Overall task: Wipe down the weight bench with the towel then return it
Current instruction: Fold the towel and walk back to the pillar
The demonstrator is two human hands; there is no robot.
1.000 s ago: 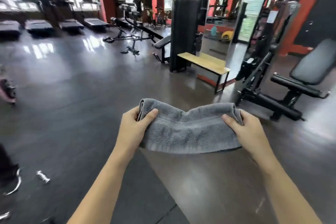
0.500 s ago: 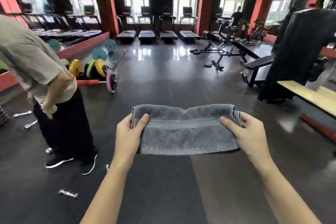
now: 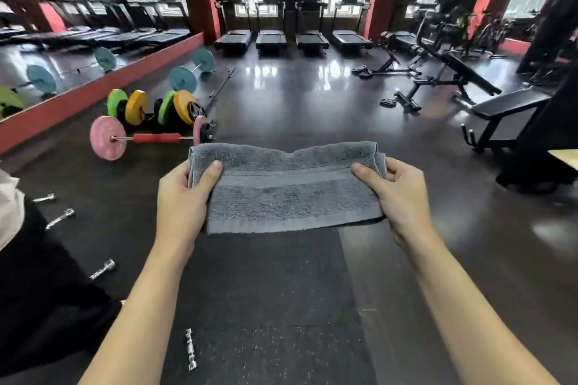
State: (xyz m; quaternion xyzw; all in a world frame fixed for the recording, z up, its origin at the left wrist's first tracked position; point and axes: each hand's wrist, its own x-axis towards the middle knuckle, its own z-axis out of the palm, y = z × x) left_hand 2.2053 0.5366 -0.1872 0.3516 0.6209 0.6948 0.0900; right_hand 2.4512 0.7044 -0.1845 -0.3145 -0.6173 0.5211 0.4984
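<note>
Grey towel (image 3: 287,189) between both hands' grips

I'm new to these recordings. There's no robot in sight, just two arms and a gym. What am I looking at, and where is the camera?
No machine here: a person wears one wide-angle camera on the head, looking forward and down, so all the pictures share that view and the arms are the wearer's own. The left hand and right hand each pinch one end of a folded grey towel, held stretched between them in the air. Below is a dark gym floor with small chrome dumbbells and a barbell with pink plates. A black weight bench stands off to the right, untouched; treadmills line the far windows. Part of another person shows at the left edge.
</note>
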